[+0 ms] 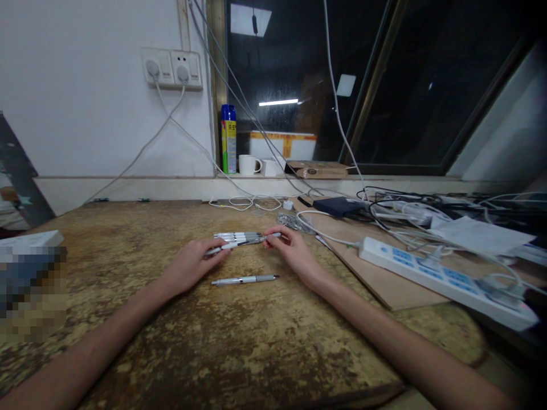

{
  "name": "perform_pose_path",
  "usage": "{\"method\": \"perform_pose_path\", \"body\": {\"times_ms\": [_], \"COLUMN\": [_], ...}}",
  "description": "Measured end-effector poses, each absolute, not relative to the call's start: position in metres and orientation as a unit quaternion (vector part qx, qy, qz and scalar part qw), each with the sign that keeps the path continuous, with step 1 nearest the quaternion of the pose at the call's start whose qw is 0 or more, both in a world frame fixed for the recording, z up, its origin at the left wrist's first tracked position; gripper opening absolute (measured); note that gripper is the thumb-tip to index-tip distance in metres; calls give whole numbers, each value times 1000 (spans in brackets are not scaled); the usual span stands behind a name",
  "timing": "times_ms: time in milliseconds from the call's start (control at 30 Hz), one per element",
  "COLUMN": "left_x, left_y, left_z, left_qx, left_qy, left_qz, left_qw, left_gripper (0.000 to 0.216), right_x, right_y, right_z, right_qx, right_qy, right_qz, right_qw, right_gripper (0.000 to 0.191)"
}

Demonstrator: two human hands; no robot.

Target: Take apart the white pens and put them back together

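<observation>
Just above the worn tabletop, my left hand [196, 262] is closed on the white barrel [225, 247] of a pen. My right hand [290, 250] pinches the pen's grey front part [274, 235]. Between the two hands runs a thin, darker length that looks like the refill; whether the parts are fully separate I cannot tell. Several similar white and grey pens [237, 235] lie side by side right behind my hands, partly covered by them. Nearer to me, a single whole pen [245, 280] lies sideways on the wooden table [239, 347].
A white power strip [401, 263] with plugs rests on a brown board [359, 262] at right, among tangled cables and papers. Behind my right hand is crumpled clear plastic [287, 218]. A spray can [229, 139] and white mug [248, 164] stand on the sill.
</observation>
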State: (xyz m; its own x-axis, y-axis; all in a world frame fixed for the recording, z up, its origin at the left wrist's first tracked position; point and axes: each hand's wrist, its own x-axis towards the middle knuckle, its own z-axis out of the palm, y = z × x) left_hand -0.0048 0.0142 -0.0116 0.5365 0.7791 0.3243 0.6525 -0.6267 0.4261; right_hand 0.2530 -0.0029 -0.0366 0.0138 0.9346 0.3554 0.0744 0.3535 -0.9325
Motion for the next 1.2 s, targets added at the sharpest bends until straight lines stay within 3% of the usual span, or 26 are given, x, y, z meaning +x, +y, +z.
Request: {"method": "perform_pose_path", "body": {"times_ms": [1200], "left_x": [-1], "left_y": [7], "left_z": [-6], "left_qx": [887], "left_qy": [353], "left_qz": [251], "left_qw": [161], "left_gripper": [34], "right_x": [246], "right_y": [-10], "right_z": [-33], "right_qx": [-419], "right_qy": [-653], "right_qz": [368], "right_qw": [513], "right_gripper": [22]}}
